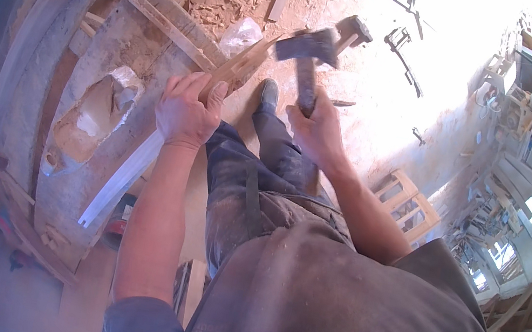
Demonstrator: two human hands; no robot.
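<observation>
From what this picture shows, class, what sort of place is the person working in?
Most likely a woodworking shop. The right hand grips a hatchet-like tool over a wooden piece held by the left hand, wood chips litter the floor, and a worn wooden workbench stands alongside.

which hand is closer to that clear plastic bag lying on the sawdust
Left. The left hand, gripping the wooden piece, sits just below the plastic bag; the right hand holds the hammer farther right.
</observation>
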